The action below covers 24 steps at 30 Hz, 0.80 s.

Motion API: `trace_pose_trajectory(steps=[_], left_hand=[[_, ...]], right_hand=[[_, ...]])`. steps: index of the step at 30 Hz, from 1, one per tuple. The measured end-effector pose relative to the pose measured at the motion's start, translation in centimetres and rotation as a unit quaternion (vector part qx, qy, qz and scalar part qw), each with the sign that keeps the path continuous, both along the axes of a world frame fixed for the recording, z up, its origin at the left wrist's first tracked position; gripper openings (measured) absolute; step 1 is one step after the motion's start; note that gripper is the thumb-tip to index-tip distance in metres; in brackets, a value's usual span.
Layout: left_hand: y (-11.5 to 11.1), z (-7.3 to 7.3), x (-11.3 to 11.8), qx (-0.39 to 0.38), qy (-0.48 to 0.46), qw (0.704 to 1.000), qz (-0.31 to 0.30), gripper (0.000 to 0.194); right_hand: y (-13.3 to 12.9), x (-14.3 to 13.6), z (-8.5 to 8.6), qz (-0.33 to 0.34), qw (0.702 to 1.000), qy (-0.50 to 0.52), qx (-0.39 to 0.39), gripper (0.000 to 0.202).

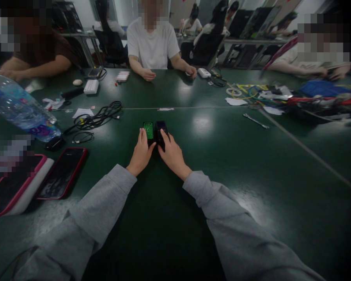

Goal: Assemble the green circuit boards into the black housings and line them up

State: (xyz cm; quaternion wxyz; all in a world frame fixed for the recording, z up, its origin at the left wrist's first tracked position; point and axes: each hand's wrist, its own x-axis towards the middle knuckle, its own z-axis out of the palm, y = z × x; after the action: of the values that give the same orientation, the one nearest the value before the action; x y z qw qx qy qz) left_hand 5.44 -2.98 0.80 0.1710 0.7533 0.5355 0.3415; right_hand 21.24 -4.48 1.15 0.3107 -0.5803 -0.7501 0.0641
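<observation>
In the middle of the dark green table (216, 164), my left hand (141, 151) grips a small black casing with a green circuit board (148, 129) showing in it. Close on its right is a black handheld device (161, 127) with a small dark screen, and my right hand (172, 153) is closed around it. My right fingers lie over its front and hide the lower part. The two pieces sit side by side with a narrow gap at the top; whether they touch lower down is hidden by my thumbs.
To the left are a phone with a red edge (63, 173), a pink-edged phone (16, 185), a leaning water bottle (23, 109) and coiled black cables (101, 117). A wrench (256, 121) and a heap of wires (260, 93) lie right. A person in white (153, 43) sits opposite.
</observation>
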Motion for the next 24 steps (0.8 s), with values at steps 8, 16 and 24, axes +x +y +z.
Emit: trace_pose_trajectory(steps=[8,16,24], left_hand=[[-0.03,-0.19,-0.03,0.008,0.018,1.000,0.002,0.073],[-0.26,0.05,0.11,0.014,0.036,0.999,0.005,0.073],[-0.21,0.22,0.09,0.008,0.029,0.998,0.050,0.073]], right_hand=[[0.05,-0.01,-0.08,-0.001,1.000,0.001,-0.005,0.065],[-0.04,-0.05,0.17,0.000,1.000,0.001,-0.014,0.064],[0.05,0.05,0.22,-0.051,0.999,0.001,-0.005,0.061]])
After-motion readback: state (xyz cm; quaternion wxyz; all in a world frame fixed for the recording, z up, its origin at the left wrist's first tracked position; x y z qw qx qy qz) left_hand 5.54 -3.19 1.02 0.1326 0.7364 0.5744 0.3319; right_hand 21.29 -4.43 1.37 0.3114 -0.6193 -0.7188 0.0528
